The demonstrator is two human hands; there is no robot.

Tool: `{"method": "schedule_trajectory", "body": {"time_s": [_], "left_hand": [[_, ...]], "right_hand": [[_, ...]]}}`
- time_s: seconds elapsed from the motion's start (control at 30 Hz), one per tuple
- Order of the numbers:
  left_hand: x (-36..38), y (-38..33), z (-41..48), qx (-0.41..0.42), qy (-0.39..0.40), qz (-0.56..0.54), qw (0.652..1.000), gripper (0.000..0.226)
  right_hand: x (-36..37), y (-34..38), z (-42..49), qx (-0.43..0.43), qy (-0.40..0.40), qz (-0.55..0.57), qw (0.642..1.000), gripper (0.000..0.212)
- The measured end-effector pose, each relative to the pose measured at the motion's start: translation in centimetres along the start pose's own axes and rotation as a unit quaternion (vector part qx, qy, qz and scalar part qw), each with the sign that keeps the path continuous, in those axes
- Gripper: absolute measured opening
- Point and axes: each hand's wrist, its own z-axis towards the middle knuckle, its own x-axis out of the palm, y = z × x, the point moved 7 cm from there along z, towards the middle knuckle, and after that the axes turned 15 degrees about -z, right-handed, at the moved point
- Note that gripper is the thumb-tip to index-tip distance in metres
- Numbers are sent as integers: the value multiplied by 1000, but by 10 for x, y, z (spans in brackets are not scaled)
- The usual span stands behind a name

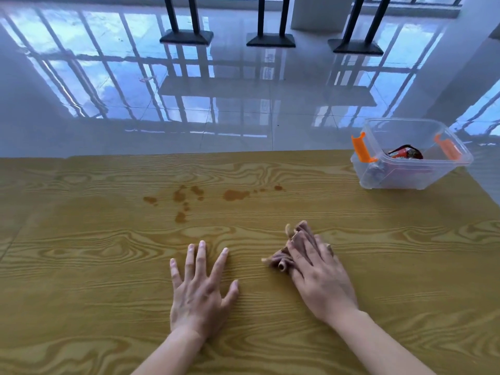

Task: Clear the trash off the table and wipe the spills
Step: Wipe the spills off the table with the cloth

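Note:
Brown spill spots [235, 195] dot the wooden table [108, 266] across its middle, from left of centre to right of centre. My right hand [319, 277] presses flat on a crumpled brownish cloth [300, 234], which lies on the table nearer to me than the spills. My left hand [200, 288] rests palm down on the bare table with fingers spread, holding nothing. A clear plastic bin [411, 155] with orange latches stands at the far right corner and holds crumpled trash [405, 154].
The table's far edge runs just beyond the spills. Past it lies a glossy tiled floor [216, 90] with black table bases [186, 36] further off.

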Motion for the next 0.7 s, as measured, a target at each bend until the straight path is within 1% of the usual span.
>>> {"method": "schedule_trajectory", "body": {"time_s": [0.07, 0.1, 0.13, 0.17, 0.23, 0.27, 0.3, 0.33, 0.37, 0.4, 0.47, 0.5, 0.53, 0.57, 0.6, 0.67, 0.7], "left_hand": [[0, 0, 0, 1, -4, -2, 1000, 70], [-1, 0, 1, 2, -4, -3, 1000, 70], [-1, 0, 1, 3, -2, -3, 1000, 69], [-1, -1, 0, 5, -2, -4, 1000, 69], [-1, -1, 0, 5, -1, -7, 1000, 70], [-1, -1, 0, 2, 2, -9, 1000, 71], [-1, -1, 1, -1, 6, -11, 1000, 71], [-2, 0, 2, -3, 8, -15, 1000, 71], [-3, 2, 3, 0, 8, -20, 1000, 69], [-6, 6, 6, 10, 5, -23, 1000, 66], [-17, 22, 13, 21, -12, -19, 1000, 62], [-24, 34, 17, 8, -25, -14, 1000, 62], [-30, 47, 20, -16, -32, -12, 999, 64], [-32, 58, 22, -43, -35, -9, 998, 67], [-32, 66, 23, -63, -34, -6, 997, 70], [-28, 71, 25, -73, -35, -4, 997, 72], [-26, 70, 26, -72, -35, -3, 997, 72]], "right_hand": [[-6, -14, 41, 120, 40, 39, 991, 60], [-12, -8, 56, 144, 49, 53, 987, 59], [-16, 4, 64, 133, 48, 57, 988, 59], [-18, 22, 61, 90, 40, 47, 994, 59], [-15, 51, 34, -32, 2, 20, 999, 58], [-13, 54, 16, -76, -19, 19, 997, 57], [-12, 46, 6, -93, -19, 21, 995, 57], [-7, 31, 7, -88, -12, 10, 996, 57], [-3, 13, 17, -60, -7, -4, 998, 58], [0, -6, 32, -9, 13, -7, 1000, 59], [-5, -35, 65, 123, 62, 38, 990, 60], [-8, -40, 76, 169, 71, 58, 981, 59], [-12, -36, 83, 186, 68, 62, 978, 59], [-13, -26, 85, 173, 66, 52, 981, 59], [-12, -13, 79, 134, 55, 31, 989, 59], [-8, 15, 54, 3, 4, -7, 1000, 59], [-7, 19, 43, -59, -11, -14, 998, 59]]}}
